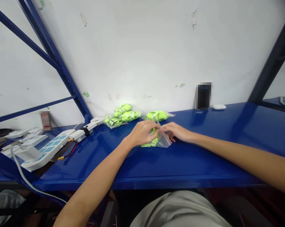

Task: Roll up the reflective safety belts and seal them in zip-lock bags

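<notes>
A clear zip bag (165,141) lies on the blue table, with a bright yellow-green reflective bundle (150,145) inside its left part. My left hand (143,132) is closed over the bag and the bundle, thumb and fingers pressing near the bag's middle. At the bag's open-end side on the right, my right hand (176,130) pinches the plastic edge between thumb and fingers. Just behind my hands sits another bagged yellow-green bundle (157,115). To its left, several similar bagged bundles (123,115) are heaped against the wall.
On the left, a long white power strip (51,146) lies beside a cable with yellow connectors (71,149) and a small white fan (97,120). A dark phone-like slab (203,97) leans on the wall near a white oval case (219,107). Blue metal posts (62,67) frame the table.
</notes>
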`<state>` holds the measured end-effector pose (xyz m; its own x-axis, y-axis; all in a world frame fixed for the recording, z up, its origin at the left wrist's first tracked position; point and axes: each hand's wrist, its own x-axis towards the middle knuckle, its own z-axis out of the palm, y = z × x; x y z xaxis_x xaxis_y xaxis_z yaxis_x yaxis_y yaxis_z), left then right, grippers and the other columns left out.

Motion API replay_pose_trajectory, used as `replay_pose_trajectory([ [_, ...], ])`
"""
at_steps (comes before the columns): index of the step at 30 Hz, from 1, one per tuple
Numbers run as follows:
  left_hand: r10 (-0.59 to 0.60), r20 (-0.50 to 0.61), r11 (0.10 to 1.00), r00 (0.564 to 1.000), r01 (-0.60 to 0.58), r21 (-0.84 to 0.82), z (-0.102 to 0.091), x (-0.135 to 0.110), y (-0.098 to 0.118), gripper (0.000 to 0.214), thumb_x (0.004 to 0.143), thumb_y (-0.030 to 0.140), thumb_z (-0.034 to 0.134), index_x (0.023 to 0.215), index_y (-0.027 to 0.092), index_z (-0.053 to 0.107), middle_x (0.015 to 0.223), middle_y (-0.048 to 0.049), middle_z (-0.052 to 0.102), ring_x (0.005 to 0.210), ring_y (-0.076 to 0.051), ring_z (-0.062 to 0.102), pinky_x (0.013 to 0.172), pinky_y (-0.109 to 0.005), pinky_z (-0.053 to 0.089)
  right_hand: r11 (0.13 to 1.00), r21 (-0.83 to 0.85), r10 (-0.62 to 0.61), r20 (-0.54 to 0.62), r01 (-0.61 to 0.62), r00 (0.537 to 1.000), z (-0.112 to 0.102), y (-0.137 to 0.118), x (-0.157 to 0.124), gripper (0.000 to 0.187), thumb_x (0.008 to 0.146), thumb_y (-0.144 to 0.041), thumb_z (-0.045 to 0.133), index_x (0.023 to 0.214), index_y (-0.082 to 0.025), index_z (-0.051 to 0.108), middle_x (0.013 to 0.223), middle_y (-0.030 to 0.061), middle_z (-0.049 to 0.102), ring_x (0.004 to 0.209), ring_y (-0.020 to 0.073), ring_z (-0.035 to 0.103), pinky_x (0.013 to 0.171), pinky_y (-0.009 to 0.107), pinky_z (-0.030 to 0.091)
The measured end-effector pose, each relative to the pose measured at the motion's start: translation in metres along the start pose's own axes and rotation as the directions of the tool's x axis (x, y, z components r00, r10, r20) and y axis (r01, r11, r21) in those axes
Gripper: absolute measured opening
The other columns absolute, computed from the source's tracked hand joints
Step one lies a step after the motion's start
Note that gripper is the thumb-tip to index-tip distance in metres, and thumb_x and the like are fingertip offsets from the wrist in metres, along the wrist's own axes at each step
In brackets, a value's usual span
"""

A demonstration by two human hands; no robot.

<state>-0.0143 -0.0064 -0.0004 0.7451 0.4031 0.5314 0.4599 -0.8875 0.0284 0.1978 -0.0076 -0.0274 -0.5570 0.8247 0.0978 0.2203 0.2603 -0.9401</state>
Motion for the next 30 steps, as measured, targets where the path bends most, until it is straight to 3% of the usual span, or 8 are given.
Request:
replay_pose_trajectory([
  [5,0.013,0.027,1.000,1.000,-0.013,-0.017,0.0030,-0.0010,0.0013,0.028,0.092,0.022,0.049,0.115,0.019,0.066,0.101,-0.0072,0.069,0.094,-0.020,0.063,0.084,-0.031,0.049,1.000,-0.021,-0.015,0.013,0.015,1.000,0.0011,-0.0019,-0.0008,0.030,0.088,-0.032,0.042,0.078,-0.013,0.064,0.050,0.0024,0.063,0.040,0.0116,0.052,0.040,0.021,0.039],
  [9,0.045,0.042,0.999,0.998,-0.044,-0.021,0.0039,-0.0014,-0.0001,0.029,0.094,0.023,0.048,0.116,0.021,0.066,0.104,-0.0072,0.067,0.097,-0.020,0.061,0.085,-0.032,0.049,0.999,0.001,-0.040,0.046,0.040,0.998,-0.0011,0.0005,-0.0007,0.026,0.087,-0.031,0.045,0.081,-0.013,0.063,0.053,0.0017,0.062,0.046,0.0140,0.060,0.041,0.021,0.038],
  [14,0.022,0.030,0.999,0.999,-0.021,-0.025,0.0056,-0.0009,-0.0017,0.024,0.093,0.023,0.050,0.108,0.019,0.068,0.094,-0.0057,0.068,0.090,-0.019,0.060,0.082,-0.032,0.048,0.997,0.010,-0.074,0.076,0.074,0.994,-0.0041,0.0024,0.0011,0.018,0.084,-0.028,0.052,0.078,-0.014,0.061,0.057,-0.0026,0.058,0.036,0.0042,0.036,0.038,0.021,0.025],
  [17,0.006,0.028,0.999,1.000,-0.005,-0.051,0.0054,0.0000,-0.0011,0.020,0.093,0.023,0.052,0.104,0.020,0.068,0.090,-0.0039,0.068,0.087,-0.018,0.059,0.080,-0.031,0.047,0.997,0.055,-0.053,0.039,0.051,0.998,-0.0036,0.0024,0.0023,0.015,0.080,-0.024,0.051,0.068,-0.016,0.055,0.053,-0.0045,0.051,0.036,0.0040,0.031,0.038,0.022,0.020],
  [23,-0.015,0.058,0.997,0.998,0.019,-0.077,0.0039,0.0016,0.0012,0.018,0.092,0.021,0.051,0.098,0.021,0.069,0.088,-0.0018,0.068,0.086,-0.017,0.059,0.080,-0.030,0.045,0.997,0.071,-0.036,-0.017,0.037,0.999,-0.0018,0.0051,0.0033,0.014,0.075,-0.021,0.046,0.066,-0.016,0.055,0.044,-0.0061,0.041,0.036,0.0065,0.031,0.038,0.022,0.020],
  [30,-0.031,0.072,0.998,0.997,0.035,-0.060,0.0032,0.0016,0.0022,0.018,0.092,0.021,0.051,0.100,0.019,0.066,0.090,-0.0036,0.069,0.087,-0.018,0.061,0.082,-0.031,0.047,0.998,0.056,-0.014,0.007,0.014,1.000,-0.0029,0.0054,0.0030,0.019,0.083,-0.031,0.050,0.071,-0.017,0.055,0.051,-0.0038,0.051,0.038,0.0072,0.037,0.036,0.021,0.028],
])
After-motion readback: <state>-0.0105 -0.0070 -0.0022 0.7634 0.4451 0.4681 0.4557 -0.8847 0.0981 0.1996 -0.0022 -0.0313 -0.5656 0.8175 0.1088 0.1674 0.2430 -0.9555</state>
